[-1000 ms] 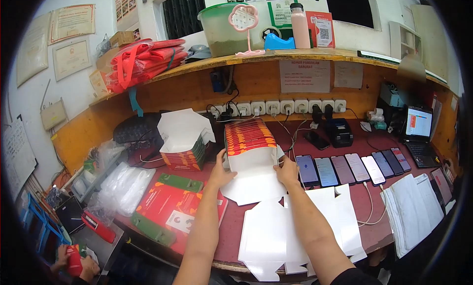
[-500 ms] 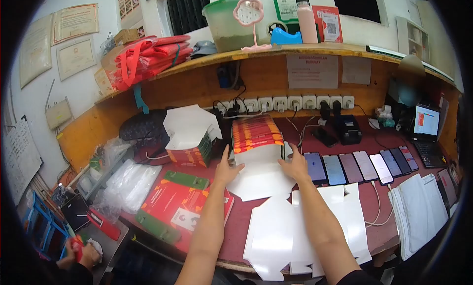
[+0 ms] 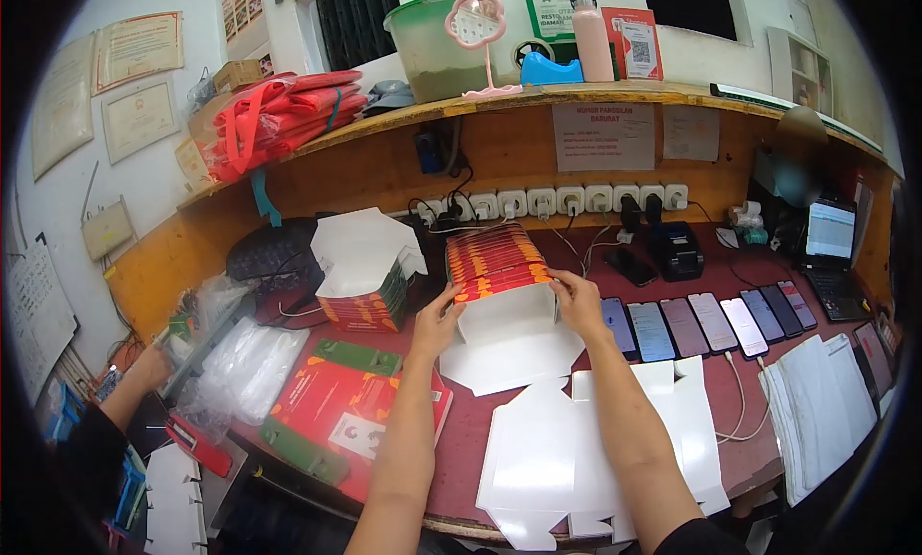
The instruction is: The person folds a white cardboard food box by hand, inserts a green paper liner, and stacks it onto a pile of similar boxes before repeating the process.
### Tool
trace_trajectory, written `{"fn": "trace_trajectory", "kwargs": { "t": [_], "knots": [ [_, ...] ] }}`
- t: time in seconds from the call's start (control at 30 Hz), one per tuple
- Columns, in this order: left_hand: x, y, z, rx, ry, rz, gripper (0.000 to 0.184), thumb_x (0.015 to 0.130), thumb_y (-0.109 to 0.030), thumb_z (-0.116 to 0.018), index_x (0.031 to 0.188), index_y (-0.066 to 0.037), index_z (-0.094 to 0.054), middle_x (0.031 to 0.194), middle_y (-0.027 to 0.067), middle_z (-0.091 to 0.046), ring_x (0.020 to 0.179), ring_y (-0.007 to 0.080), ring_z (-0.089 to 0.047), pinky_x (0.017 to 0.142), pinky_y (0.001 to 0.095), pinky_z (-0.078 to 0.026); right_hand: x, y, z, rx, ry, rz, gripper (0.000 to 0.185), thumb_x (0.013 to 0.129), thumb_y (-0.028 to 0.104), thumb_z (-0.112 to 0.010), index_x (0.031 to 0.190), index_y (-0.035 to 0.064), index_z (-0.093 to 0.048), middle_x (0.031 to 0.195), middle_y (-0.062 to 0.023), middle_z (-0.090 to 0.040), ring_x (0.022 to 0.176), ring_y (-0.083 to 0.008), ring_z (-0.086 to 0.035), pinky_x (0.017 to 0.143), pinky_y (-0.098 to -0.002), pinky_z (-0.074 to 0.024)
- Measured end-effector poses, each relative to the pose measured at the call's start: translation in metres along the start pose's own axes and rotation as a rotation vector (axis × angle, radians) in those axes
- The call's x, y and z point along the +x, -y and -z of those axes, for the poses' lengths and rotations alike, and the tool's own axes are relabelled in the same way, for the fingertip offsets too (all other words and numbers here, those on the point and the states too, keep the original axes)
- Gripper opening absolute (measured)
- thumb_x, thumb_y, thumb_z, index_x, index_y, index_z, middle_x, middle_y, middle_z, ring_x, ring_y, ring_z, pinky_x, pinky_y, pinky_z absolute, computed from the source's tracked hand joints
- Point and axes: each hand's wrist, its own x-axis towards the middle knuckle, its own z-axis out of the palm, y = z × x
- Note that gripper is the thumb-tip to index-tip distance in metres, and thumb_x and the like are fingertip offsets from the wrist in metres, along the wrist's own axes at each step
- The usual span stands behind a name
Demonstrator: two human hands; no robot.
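A row of nested red and orange cartons point(image 3: 495, 260) stands at the desk's middle, a white open flap point(image 3: 514, 349) spreading from its near end. My left hand point(image 3: 439, 322) pinches the left edge of the front carton, fingertips at its red top corner. On the opposite corner, my right hand point(image 3: 579, 303) has thumb and fingers closed on the edge. White unfolded card sheets point(image 3: 547, 449) lie under my right forearm. Left of my left forearm is a flat red carton stack point(image 3: 336, 401) with green flaps. Another nested stack point(image 3: 365, 305) has its white flap up.
Several phones point(image 3: 689, 325) line the right side, beside a laptop point(image 3: 829, 243) and white cloths point(image 3: 816, 411). Clear plastic bags point(image 3: 254, 363) lie left. A co-worker's hand point(image 3: 149, 368) reaches in at far left. A shelf point(image 3: 576, 92) spans above.
My hands have moved from the sides of the front carton up to its top corners, fingers now closed on the edge. The co-worker's hand has moved up, and white card shows at lower left.
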Motion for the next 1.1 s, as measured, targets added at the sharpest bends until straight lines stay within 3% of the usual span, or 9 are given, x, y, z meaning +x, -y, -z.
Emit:
{"fn": "trace_trajectory", "kwargs": {
  "t": [0.2, 0.4, 0.47, 0.5, 0.6, 0.73, 0.83, 1.03, 1.1],
  "knots": [
    [0.004, -0.003, -0.002, 0.065, -0.053, 0.025, 0.037, 0.089, -0.013, -0.067, 0.125, -0.005, -0.063, 0.139, 0.0225, -0.051, 0.128, 0.024, -0.052, 0.102, 0.0292, -0.043, 0.002, -0.009, -0.009, 0.027, -0.093, 0.085, 0.018, 0.088, 0.009, -0.064, 0.104, 0.0043, -0.071, 0.103, -0.0146, -0.071, 0.088, -0.0278, -0.07, 0.077, -0.0331, -0.0529],
    [-0.011, -0.012, -0.002, 0.081, -0.192, 0.11, 0.072, 0.078, -0.019, -0.078, 0.141, -0.006, -0.046, 0.133, 0.0233, -0.056, 0.126, 0.0252, -0.055, 0.104, 0.0328, -0.043, -0.009, -0.014, -0.013, -0.001, -0.075, 0.017, 0.049, 0.083, 0.01, -0.069, 0.13, 0.0029, -0.055, 0.104, -0.0233, -0.068, 0.099, -0.0349, -0.066, 0.089, -0.04, -0.05],
    [-0.013, -0.003, 0.0, 0.523, 0.106, 0.323, 0.084, 0.074, -0.025, -0.08, 0.145, -0.007, -0.039, 0.131, 0.0225, -0.057, 0.124, 0.0294, -0.056, 0.104, 0.0389, -0.043, -0.012, -0.012, -0.008, -0.297, 0.078, -0.064, 0.064, 0.082, 0.008, -0.069, 0.14, 0.0019, -0.043, 0.104, -0.0272, -0.066, 0.105, -0.0397, -0.063, 0.095, -0.0445, -0.0467],
    [-0.015, -0.009, -0.002, 0.677, 0.212, 0.366, 0.072, 0.076, -0.031, -0.076, 0.14, -0.011, -0.047, 0.128, 0.0193, -0.06, 0.121, 0.0328, -0.056, 0.102, 0.0428, -0.044, -0.014, -0.006, -0.005, -0.296, 0.08, -0.062, 0.064, 0.082, 0.008, -0.069, 0.14, 0.0019, -0.043, 0.104, -0.0272, -0.066, 0.105, -0.0397, -0.063, 0.095, -0.0445, -0.0467],
    [-0.016, -0.024, -0.002, 0.734, 0.242, 0.486, 0.062, 0.077, -0.037, -0.074, 0.129, -0.008, -0.058, 0.123, 0.0189, -0.063, 0.116, 0.034, -0.059, 0.1, 0.043, -0.046, -0.018, -0.002, -0.002, -0.372, 0.331, -0.279, 0.056, 0.083, 0.008, -0.068, 0.135, -0.0002, -0.049, 0.117, -0.0281, -0.062, 0.114, -0.0411, -0.058, 0.098, -0.0441, -0.0448],
    [-0.016, -0.019, -0.004, 0.776, 0.234, 0.49, 0.054, 0.079, -0.038, -0.072, 0.122, -0.007, -0.064, 0.117, 0.0156, -0.067, 0.114, 0.0331, -0.061, 0.097, 0.0433, -0.047, -0.017, -0.015, -0.008, -0.468, 0.264, -0.254, 0.04, 0.082, 0.009, -0.068, 0.12, -0.0015, -0.061, 0.107, -0.0277, -0.065, 0.105, -0.0416, -0.061, 0.094, -0.0454, -0.0474],
    [-0.015, -0.018, -0.005, 0.802, 0.239, 0.503, 0.052, 0.081, -0.038, -0.071, 0.127, -0.016, -0.062, 0.121, 0.0131, -0.066, 0.116, 0.0315, -0.06, 0.099, 0.0437, -0.046, -0.018, -0.012, -0.009, -0.493, 0.255, -0.271, 0.039, 0.083, 0.01, -0.069, 0.119, -0.0011, -0.062, 0.107, -0.0275, -0.065, 0.105, -0.0414, -0.061, 0.094, -0.0452, -0.0476],
    [-0.009, -0.02, 0.0, 0.62, 0.097, 0.426, 0.079, 0.075, -0.036, -0.076, 0.143, -0.014, -0.044, 0.123, 0.0155, -0.064, 0.118, 0.0315, -0.059, 0.101, 0.0435, -0.045, -0.008, -0.008, -0.009, -0.28, 0.113, -0.231, 0.049, 0.08, 0.005, -0.064, 0.128, -0.0006, -0.056, 0.118, -0.0263, -0.062, 0.112, -0.0403, -0.059, 0.098, -0.0433, -0.0459],
    [-0.009, -0.038, 0.001, 0.605, 0.028, 0.324, 0.087, 0.075, -0.021, -0.077, 0.148, -0.005, -0.032, 0.129, 0.0215, -0.059, 0.118, 0.0336, -0.059, 0.104, 0.0408, -0.043, 0.001, -0.012, -0.009, -0.1, -0.076, -0.055, 0.053, 0.078, 0.0, -0.06, 0.13, -0.0005, -0.053, 0.124, -0.025, -0.06, 0.116, -0.0377, -0.058, 0.101, -0.0417, -0.0446]
  ]
}}
